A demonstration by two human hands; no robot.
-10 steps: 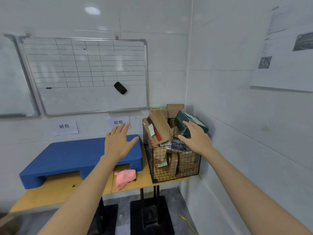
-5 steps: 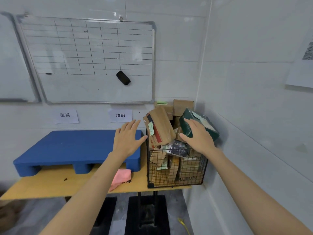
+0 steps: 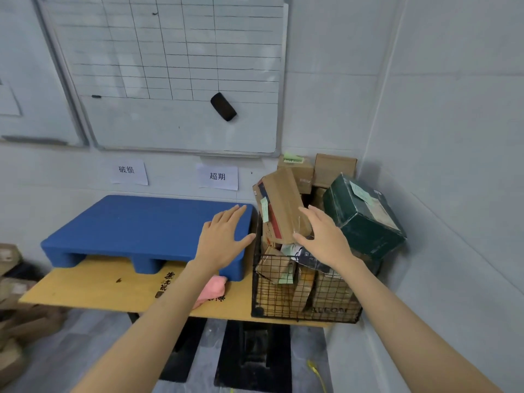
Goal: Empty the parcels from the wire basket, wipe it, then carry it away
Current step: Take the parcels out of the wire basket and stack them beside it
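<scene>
A black wire basket [image 3: 283,302] stands at the right end of a yellow table [image 3: 93,290], heaped with several parcels. A brown cardboard parcel [image 3: 279,205] leans on top at the left. A dark green box [image 3: 363,217] sits on top at the right. My right hand [image 3: 323,236] is open, its fingers straight, just at the brown parcel's right side. My left hand [image 3: 224,236] hovers open to the left of the basket, over the corner of a blue plastic pallet [image 3: 136,225]. A pink cloth [image 3: 211,287] lies on the table, partly hidden by my left forearm.
The basket sits in a corner with walls behind and to the right. A whiteboard [image 3: 175,80] with a black eraser [image 3: 223,106] hangs above. Two paper labels are stuck on the wall. Cardboard boxes [image 3: 11,330] pile on the floor at left.
My right hand has left the dark green box and moved left to the brown parcel. The camera has come closer and tilted down. My left hand stays open beside the basket.
</scene>
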